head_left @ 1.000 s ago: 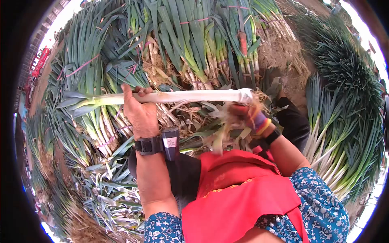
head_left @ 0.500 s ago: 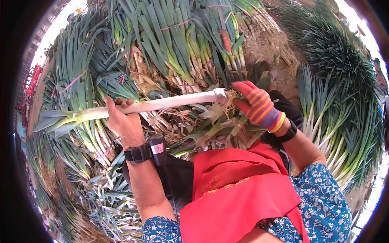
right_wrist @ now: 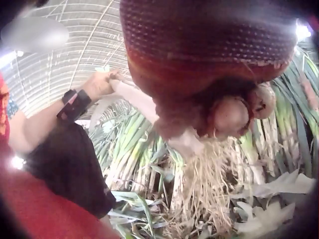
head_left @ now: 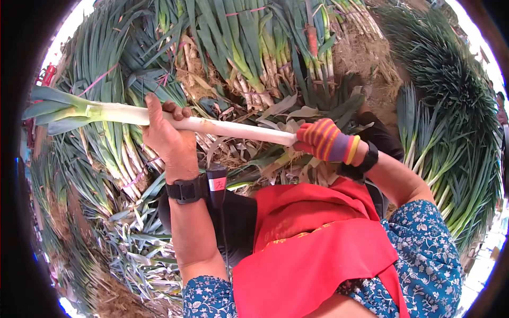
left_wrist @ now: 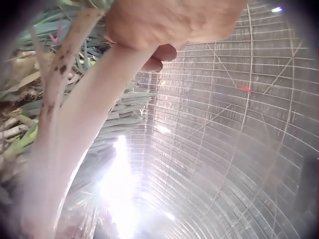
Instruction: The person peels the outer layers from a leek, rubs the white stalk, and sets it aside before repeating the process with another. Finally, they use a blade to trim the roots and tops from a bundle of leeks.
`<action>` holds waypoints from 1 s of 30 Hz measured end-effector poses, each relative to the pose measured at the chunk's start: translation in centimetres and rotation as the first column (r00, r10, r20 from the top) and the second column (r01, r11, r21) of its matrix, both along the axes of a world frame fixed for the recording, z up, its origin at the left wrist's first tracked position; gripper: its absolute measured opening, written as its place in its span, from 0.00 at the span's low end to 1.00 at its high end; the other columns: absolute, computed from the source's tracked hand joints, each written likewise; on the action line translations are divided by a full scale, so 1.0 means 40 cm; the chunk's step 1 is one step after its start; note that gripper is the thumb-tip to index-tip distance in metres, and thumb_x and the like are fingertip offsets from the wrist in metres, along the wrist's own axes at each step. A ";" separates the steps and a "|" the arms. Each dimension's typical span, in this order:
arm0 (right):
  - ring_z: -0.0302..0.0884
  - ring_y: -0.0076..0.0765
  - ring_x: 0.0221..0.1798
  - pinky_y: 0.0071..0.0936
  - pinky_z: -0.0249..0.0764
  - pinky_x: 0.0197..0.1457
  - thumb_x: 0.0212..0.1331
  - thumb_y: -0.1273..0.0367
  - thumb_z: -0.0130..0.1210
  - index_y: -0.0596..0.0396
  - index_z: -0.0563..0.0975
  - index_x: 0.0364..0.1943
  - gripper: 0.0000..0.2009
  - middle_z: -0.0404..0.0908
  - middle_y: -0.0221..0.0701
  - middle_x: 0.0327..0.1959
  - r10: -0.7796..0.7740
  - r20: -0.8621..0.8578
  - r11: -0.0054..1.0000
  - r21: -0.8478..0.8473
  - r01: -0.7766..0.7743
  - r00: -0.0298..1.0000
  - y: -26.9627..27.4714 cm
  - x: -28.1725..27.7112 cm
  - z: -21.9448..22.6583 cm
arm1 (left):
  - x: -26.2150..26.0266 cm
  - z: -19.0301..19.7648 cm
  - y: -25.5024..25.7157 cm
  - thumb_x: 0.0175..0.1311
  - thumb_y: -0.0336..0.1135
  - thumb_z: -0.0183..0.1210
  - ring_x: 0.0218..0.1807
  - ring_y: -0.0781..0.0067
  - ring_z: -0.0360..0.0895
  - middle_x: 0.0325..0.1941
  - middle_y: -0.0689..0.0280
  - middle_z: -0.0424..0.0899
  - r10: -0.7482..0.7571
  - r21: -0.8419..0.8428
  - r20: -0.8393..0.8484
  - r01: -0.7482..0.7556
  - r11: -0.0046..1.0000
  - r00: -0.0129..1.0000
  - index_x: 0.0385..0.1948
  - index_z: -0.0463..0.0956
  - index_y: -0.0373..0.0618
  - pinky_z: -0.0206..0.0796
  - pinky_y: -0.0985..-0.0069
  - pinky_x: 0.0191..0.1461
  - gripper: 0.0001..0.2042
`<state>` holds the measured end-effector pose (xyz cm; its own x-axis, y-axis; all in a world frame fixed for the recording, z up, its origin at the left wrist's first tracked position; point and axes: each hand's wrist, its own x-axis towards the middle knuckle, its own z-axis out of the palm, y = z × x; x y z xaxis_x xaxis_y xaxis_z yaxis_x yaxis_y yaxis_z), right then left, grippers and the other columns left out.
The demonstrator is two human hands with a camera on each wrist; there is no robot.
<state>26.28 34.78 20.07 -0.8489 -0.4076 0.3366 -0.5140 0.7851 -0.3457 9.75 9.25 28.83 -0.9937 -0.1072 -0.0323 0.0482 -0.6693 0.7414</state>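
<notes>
A thick leek (head_left: 233, 129) is held sideways in the air, its green leaves at the left and its root end at the right. The bare left hand (head_left: 172, 132) grips its shaft, fingers curled round it; the left wrist view shows that hand (left_wrist: 172, 22) on the pale shaft (left_wrist: 94, 94). The right hand (head_left: 328, 140), in a striped glove with exposed fingertips, grips the root end. In the right wrist view, the gloved hand (right_wrist: 209, 64) closes on the white base, with stringy roots (right_wrist: 207, 179) hanging below or behind it.
Banded leek bundles (head_left: 238, 53) lie beyond the hands, with an orange-handled tool (head_left: 312, 40) on one. Loose peeled leaves (head_left: 286, 159) cover the ground near the knees. More leeks (head_left: 435, 159) are piled at the right.
The gloved right hand, apart from the leek half a second ago, now grips its root end. The leek's leafy end has risen and its root end has dropped, so it slopes down to the right.
</notes>
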 end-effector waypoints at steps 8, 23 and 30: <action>0.75 0.37 0.29 0.33 0.69 0.29 0.55 0.62 0.48 0.51 0.73 0.34 0.09 0.76 0.32 0.27 -0.385 0.371 0.656 0.754 -0.031 0.845 0.192 0.285 -0.333 | -0.021 0.005 0.001 0.60 0.37 0.59 0.17 0.78 0.61 0.20 0.66 0.66 0.121 -0.104 0.106 -0.110 0.988 0.987 0.30 0.63 0.46 0.58 0.76 0.24 0.12; 0.75 0.30 0.47 0.29 0.73 0.47 0.52 0.59 0.62 0.56 0.74 0.47 0.21 0.78 0.31 0.44 0.352 0.366 0.030 -0.924 0.380 0.862 -0.157 -0.093 0.094 | 0.016 0.033 0.108 0.56 0.44 0.63 0.24 0.76 0.60 0.23 0.68 0.66 -0.008 0.210 -0.101 0.029 0.977 0.995 0.32 0.64 0.44 0.59 0.71 0.37 0.18; 0.75 0.29 0.26 0.28 0.69 0.28 0.58 0.60 0.52 0.53 0.75 0.31 0.11 0.76 0.31 0.21 0.486 0.320 -0.046 -0.920 0.390 0.813 -0.204 -0.138 0.058 | 0.002 0.021 0.087 0.55 0.44 0.64 0.23 0.77 0.61 0.23 0.68 0.67 0.008 0.225 -0.117 0.018 0.974 0.993 0.30 0.66 0.45 0.59 0.72 0.33 0.17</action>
